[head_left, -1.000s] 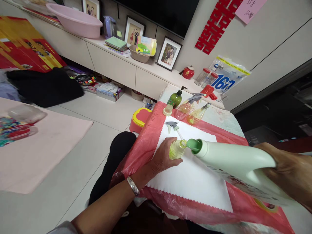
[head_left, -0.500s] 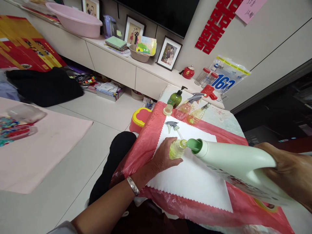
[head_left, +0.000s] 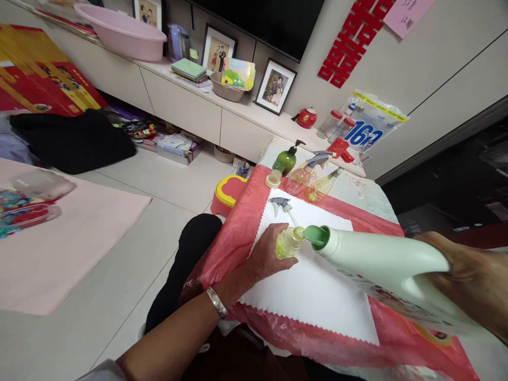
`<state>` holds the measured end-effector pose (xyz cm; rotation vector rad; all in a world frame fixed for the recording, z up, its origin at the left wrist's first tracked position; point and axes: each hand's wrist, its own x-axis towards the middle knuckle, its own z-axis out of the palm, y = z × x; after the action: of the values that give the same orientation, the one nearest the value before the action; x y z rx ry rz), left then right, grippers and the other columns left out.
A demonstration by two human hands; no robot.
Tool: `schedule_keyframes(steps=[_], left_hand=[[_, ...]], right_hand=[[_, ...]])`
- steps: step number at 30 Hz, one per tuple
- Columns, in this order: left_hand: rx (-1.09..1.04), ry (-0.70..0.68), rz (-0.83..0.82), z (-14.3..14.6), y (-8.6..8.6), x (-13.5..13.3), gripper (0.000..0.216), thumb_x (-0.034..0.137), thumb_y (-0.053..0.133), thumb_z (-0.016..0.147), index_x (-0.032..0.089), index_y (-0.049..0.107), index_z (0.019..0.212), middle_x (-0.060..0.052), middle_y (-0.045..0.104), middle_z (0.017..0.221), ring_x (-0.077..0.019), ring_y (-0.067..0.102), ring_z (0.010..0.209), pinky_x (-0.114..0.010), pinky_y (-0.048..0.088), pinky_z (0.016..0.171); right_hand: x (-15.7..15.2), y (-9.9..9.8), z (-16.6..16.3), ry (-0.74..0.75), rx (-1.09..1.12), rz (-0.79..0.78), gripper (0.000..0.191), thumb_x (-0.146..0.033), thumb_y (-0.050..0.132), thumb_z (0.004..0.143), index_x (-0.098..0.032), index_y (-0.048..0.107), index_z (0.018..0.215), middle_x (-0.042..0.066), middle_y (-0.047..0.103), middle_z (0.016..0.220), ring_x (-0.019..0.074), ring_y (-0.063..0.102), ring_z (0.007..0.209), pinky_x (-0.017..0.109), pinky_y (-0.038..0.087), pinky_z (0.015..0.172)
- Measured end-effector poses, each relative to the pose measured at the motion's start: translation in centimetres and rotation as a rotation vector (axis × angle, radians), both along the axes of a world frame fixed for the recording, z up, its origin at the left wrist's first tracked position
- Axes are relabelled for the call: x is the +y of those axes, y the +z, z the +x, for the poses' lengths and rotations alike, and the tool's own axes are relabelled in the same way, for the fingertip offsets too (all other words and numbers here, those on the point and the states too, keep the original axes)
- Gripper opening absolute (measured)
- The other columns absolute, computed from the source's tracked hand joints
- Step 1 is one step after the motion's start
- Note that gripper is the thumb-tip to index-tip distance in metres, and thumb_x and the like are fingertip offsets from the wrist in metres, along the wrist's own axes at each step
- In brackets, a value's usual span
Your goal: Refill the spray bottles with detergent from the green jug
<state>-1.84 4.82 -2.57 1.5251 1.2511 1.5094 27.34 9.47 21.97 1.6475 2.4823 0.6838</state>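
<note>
My left hand point(head_left: 266, 248) is wrapped round a small clear yellow-green spray bottle point(head_left: 289, 244), its top off and its neck tilted to the right. In my right hand point(head_left: 468, 280) is the handle of a big pale green detergent jug point(head_left: 381, 259), held nearly on its side. The jug's green spout point(head_left: 315, 235) reaches to the bottle's mouth; whether liquid is flowing I cannot tell. A grey spray trigger head point(head_left: 281, 203) with its tube lies on the white mat point(head_left: 317, 296) just behind the bottle. The jug's cap point(head_left: 273, 179) sits at the mat's far left corner.
Behind the mat stand a green pump bottle point(head_left: 286, 160), a pink spray bottle point(head_left: 298, 181) and a yellow spray bottle point(head_left: 319, 186). Red plastic sheeting point(head_left: 242, 211) covers part of the table. A red and yellow stool point(head_left: 228, 194) is beside it, and a low cabinet point(head_left: 186, 103) runs behind.
</note>
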Motion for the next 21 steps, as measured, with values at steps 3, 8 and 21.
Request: schedule_keyframes(steps=[3,8,21], left_hand=[[0.002,-0.006,0.005,-0.01,0.01,0.05,0.084,0.022,0.088,0.065,0.023,0.043,0.136,-0.012,0.057,0.132,-0.0337,0.058,0.126,-0.054,0.05,0.108],[-0.001,-0.008,0.01,-0.01,-0.28,0.12,0.085,0.023,0.088,0.064,0.024,0.043,0.137,-0.012,0.056,0.133,-0.0342,0.057,0.126,-0.054,0.049,0.109],[0.012,0.002,0.031,0.1,-0.51,0.26,0.087,0.022,0.088,0.064,0.023,0.042,0.137,-0.012,0.055,0.131,-0.034,0.058,0.125,-0.054,0.049,0.109]], right_hand=[[0.03,0.01,0.2,-0.013,-0.022,-0.018,0.042,-0.054,0.036,0.07,-0.031,0.065,0.089,0.0,0.06,0.061,0.0219,0.053,0.043,0.023,0.024,0.039],[-0.04,0.06,0.18,-0.012,-0.029,-0.02,0.04,-0.053,0.038,0.07,-0.031,0.065,0.089,0.0,0.059,0.061,0.0206,0.052,0.042,0.023,0.024,0.04],[-0.06,0.29,-0.04,-0.106,-0.026,-0.06,0.043,-0.055,0.038,0.066,-0.034,0.067,0.09,-0.001,0.06,0.062,0.0223,0.054,0.045,0.027,0.029,0.041]])
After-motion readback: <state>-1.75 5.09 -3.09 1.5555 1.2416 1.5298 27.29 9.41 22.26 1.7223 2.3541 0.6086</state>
